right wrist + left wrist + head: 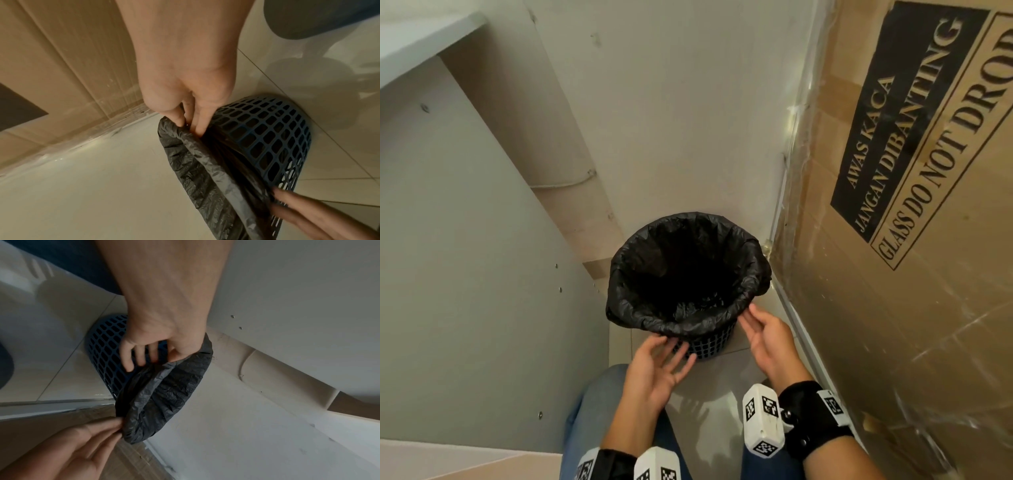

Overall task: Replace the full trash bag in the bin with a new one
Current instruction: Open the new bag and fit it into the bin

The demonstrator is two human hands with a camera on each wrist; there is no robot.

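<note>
A dark lattice bin (709, 346) stands on the floor in a corner. A black trash bag (643, 274) lines it, its edge folded down over the rim. My left hand (664, 356) is at the near-left side with fingers spread and relaxed. In the left wrist view, the left hand (152, 360) has its thumb against the bag's hem (174, 386). My right hand (753, 322) is at the near-right side. In the right wrist view, the right hand (189, 125) pinches the bag's folded hem (185, 146) between thumb and fingertips beside the lattice (267, 129). The bag's inside is dark.
A large cardboard box (911, 240) marked "GLASS DO NOT DROP" leans close on the right. A pale wall (671, 120) is behind the bin and a grey furniture panel (465, 274) on the left. My knee in jeans (592, 411) is below the hands on the tiled floor (722, 394).
</note>
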